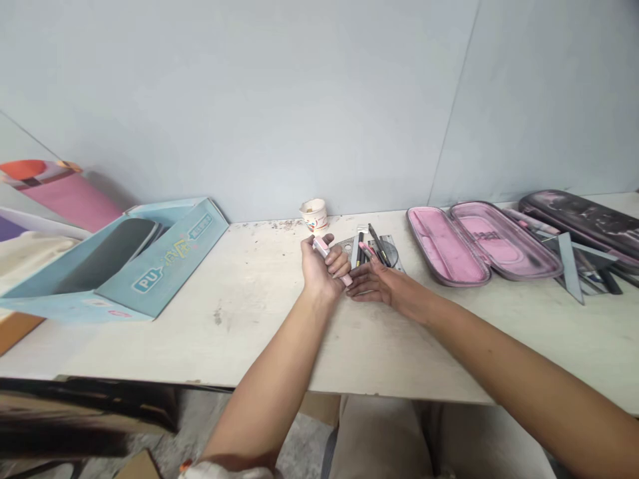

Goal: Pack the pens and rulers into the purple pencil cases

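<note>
Pink pen (323, 249) clamped in left hand (319, 267), right hand (377, 283) open just beside it.

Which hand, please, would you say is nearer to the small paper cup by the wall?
Left: the left hand sits just in front of the paper cup; the right hand lies farther away, to its right.

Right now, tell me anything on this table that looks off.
The tabletop looks grubby: dark specks and scuffs mark it along the back edge and in front of the blue box. That box also sits at an angle to the wall, not square with the table's edge.
</note>
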The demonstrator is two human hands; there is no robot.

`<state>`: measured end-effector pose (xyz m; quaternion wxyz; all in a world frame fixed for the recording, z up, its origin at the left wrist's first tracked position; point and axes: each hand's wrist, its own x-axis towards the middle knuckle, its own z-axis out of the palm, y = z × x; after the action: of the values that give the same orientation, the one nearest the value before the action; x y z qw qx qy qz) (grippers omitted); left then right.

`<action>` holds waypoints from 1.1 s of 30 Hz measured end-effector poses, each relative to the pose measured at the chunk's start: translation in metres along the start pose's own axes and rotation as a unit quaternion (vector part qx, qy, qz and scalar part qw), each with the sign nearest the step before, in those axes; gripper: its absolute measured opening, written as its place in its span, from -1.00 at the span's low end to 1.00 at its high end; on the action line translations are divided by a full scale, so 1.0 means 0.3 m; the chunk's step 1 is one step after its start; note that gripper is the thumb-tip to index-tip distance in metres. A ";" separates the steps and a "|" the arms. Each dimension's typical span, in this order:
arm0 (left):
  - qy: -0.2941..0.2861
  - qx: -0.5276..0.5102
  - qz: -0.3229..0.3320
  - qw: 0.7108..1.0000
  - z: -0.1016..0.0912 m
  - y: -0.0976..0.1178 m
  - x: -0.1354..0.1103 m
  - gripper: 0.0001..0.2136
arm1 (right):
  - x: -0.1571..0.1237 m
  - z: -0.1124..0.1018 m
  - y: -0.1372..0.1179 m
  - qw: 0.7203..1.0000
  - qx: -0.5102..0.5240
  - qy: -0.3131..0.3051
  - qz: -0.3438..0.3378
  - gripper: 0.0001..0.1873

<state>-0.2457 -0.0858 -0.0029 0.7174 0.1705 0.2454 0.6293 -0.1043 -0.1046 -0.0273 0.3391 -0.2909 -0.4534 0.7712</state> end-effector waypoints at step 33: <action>-0.023 0.006 0.003 1.000 0.004 -0.006 -0.013 -0.69 | 0.014 -0.007 0.022 1.000 -0.001 0.000 -0.026 -0.44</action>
<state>-0.2438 -0.0900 -0.0022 0.7202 0.1898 0.2321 0.6257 -0.1069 -0.1027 -0.0347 0.3585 -0.2798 -0.4617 0.7616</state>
